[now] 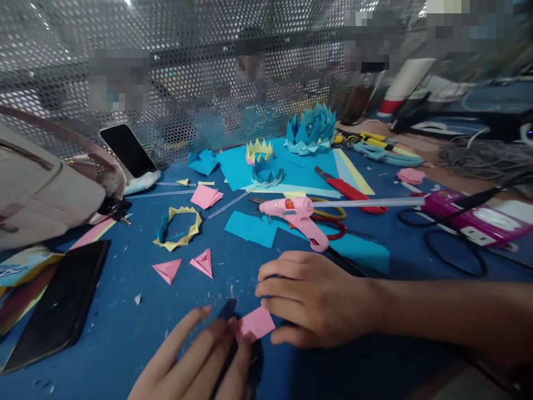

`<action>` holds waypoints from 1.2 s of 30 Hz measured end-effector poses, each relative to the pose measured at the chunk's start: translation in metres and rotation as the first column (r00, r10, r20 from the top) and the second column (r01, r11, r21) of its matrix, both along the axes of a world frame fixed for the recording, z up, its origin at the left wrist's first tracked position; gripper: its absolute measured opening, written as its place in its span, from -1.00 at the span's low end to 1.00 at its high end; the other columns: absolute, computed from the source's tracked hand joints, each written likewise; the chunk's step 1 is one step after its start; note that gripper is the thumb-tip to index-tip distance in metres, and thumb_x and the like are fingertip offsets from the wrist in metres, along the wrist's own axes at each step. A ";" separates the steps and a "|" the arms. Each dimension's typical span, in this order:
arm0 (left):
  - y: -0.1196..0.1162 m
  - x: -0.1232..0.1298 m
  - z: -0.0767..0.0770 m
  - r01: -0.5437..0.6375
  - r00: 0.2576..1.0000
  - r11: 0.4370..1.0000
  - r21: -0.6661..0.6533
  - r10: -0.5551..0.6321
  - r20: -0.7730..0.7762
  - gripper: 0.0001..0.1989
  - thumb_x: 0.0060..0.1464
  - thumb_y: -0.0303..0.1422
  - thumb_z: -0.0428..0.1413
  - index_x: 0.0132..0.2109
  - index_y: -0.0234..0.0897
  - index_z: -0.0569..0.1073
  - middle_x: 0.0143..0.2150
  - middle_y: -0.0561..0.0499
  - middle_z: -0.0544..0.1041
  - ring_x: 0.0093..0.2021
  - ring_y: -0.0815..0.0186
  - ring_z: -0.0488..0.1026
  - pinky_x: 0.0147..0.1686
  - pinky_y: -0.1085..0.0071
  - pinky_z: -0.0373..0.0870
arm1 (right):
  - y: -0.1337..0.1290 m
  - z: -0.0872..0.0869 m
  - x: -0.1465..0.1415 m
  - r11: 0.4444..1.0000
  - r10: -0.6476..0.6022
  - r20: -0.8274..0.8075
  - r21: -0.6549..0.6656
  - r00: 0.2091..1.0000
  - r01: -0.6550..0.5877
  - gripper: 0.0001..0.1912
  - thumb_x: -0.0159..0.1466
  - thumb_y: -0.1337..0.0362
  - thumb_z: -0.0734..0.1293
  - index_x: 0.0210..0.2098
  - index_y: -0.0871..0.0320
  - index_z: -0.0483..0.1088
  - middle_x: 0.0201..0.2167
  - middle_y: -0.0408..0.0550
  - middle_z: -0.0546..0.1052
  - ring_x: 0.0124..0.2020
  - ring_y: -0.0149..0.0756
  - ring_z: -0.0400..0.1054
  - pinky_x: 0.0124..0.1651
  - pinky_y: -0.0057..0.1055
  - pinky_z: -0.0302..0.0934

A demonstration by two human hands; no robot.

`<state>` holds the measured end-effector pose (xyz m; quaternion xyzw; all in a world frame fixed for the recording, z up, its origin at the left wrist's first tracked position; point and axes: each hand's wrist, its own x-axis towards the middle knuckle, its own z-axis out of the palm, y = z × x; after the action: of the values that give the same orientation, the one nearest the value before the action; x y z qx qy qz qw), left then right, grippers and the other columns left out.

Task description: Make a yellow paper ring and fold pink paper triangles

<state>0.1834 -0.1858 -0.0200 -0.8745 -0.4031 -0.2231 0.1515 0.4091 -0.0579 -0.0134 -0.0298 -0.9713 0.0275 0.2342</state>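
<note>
A small pink paper rectangle [257, 324] lies on the blue table at the front centre, between my hands. My left hand [200, 355] touches its left end with the fingertips; the index finger is stretched away from the rest. At its right edge rests my right hand [312, 300], fingers bent and spread, the fingertips beside the paper. Two folded pink triangles [167, 270] lie to the left, below a ring of folded yellow paper [179, 228] with a blue part. Beyond my right hand sits a pink glue gun [297, 214] with a long clear stick in its back.
Scissors, blue paper sheets [250, 229], a red-handled knife [353, 194] and a blue paper flower [312, 130] lie farther back. A purple power strip [470, 216] with black cable is right; a phone [62, 305] and bag [50, 183] are left. Perforated metal [187, 72] stands behind.
</note>
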 end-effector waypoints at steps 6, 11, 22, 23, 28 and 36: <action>0.020 0.005 0.002 -0.021 0.956 0.948 -0.319 0.112 0.270 -0.78 0.27 -0.19 0.10 -0.07 -0.22 0.44 -0.20 0.07 0.55 -0.15 0.28 0.47 0.17 0.27 0.11 | 0.004 -0.004 -0.010 0.994 0.028 0.104 -0.105 0.994 -0.017 -0.50 0.39 -0.15 0.20 -0.21 0.22 0.40 -0.26 -0.01 0.47 -0.24 -0.23 0.28 -0.27 -0.29 0.06; 0.027 0.009 0.007 -0.053 0.931 0.863 -0.503 0.225 0.287 -0.94 0.23 -0.38 0.13 -0.15 -0.17 0.40 -0.21 0.07 0.50 -0.18 0.25 0.41 0.02 0.19 0.19 | 0.004 0.000 -0.009 0.982 0.026 0.109 -0.187 0.994 -0.005 -0.74 0.46 0.23 0.19 -0.30 0.19 0.40 -0.31 -0.06 0.44 -0.29 -0.29 0.21 -0.24 -0.34 0.05; 0.033 0.009 0.011 0.112 0.766 0.750 -0.652 0.352 0.537 -0.90 0.21 -0.35 0.16 -0.31 -0.18 0.47 -0.26 0.08 0.55 -0.17 0.29 0.47 -0.12 0.33 0.35 | 0.007 0.000 -0.004 0.783 -0.056 0.012 -0.620 0.998 0.052 -0.81 0.37 0.39 0.22 -0.40 0.19 0.30 -0.45 -0.14 0.38 -0.36 -0.36 0.16 -0.28 -0.41 0.05; 0.034 0.009 0.012 0.133 0.720 0.727 -0.674 0.396 0.570 -0.88 0.21 -0.33 0.16 -0.32 -0.19 0.48 -0.32 0.09 0.54 -0.24 0.32 0.48 -0.19 0.38 0.37 | 0.007 0.001 -0.004 0.777 -0.053 0.008 -0.628 0.999 0.047 -0.79 0.37 0.38 0.22 -0.42 0.19 0.28 -0.47 -0.16 0.35 -0.37 -0.37 0.15 -0.29 -0.41 0.04; 0.038 0.007 0.018 0.213 0.526 0.619 -0.756 0.579 0.622 -0.75 0.15 -0.22 0.19 -0.42 -0.27 0.48 -0.49 0.09 0.48 -0.44 0.40 0.41 -0.42 0.51 0.31 | 0.008 0.001 -0.005 0.673 0.014 0.001 -0.739 1.000 -0.009 -0.63 0.40 0.25 0.26 -0.52 0.15 0.13 -0.55 -0.23 0.17 -0.41 -0.40 0.11 -0.35 -0.44 0.02; 0.037 0.007 0.014 0.358 0.488 0.562 -0.746 0.568 0.662 -0.86 0.13 -0.31 0.21 -0.27 -0.24 0.41 -0.39 0.10 0.44 -0.37 0.41 0.37 -0.35 0.50 0.31 | 0.009 0.000 -0.005 0.574 0.017 -0.027 -0.819 0.999 -0.032 -0.64 0.40 0.20 0.28 -0.50 0.18 0.22 -0.53 -0.23 0.22 -0.41 -0.42 0.14 -0.34 -0.46 0.05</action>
<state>0.1907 -0.1491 -0.0065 -0.5659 -0.5358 -0.4031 -0.4798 0.4043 -0.0494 -0.0136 -0.1211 -0.8474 0.4761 0.2015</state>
